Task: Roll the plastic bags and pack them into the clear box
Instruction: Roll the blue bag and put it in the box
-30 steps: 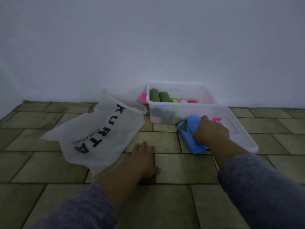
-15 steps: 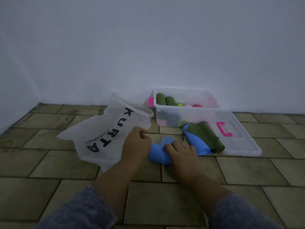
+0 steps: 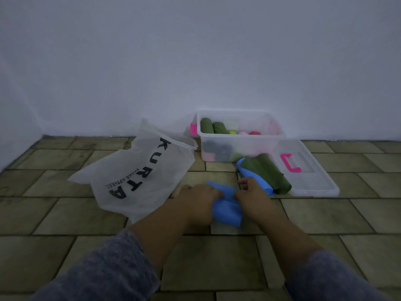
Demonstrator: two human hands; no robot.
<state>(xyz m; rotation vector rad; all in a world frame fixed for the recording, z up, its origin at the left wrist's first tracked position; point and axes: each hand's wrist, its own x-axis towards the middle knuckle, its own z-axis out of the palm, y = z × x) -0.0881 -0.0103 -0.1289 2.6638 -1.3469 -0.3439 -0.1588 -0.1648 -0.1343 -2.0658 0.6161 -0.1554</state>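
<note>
A crumpled blue plastic bag (image 3: 226, 210) lies on the tiled floor between my hands. My left hand (image 3: 198, 199) grips its left side and my right hand (image 3: 252, 197) grips its right side. Behind my right hand lie a folded green bag (image 3: 267, 172) and another blue bag (image 3: 257, 179) under it, stacked together. The clear box (image 3: 238, 148) stands against the wall and holds several rolled bags in green, pink, red and yellow.
A large white bag printed KURTA (image 3: 138, 172) lies flat to the left. The box's clear lid (image 3: 312, 177) with a pink handle (image 3: 289, 162) rests on the floor to the right of the box. A white wall rises behind.
My right hand pulled one blue bag from the pile by the box toward me. My left hand left the floor and closed on it; both hands now hold it nearer to me.
</note>
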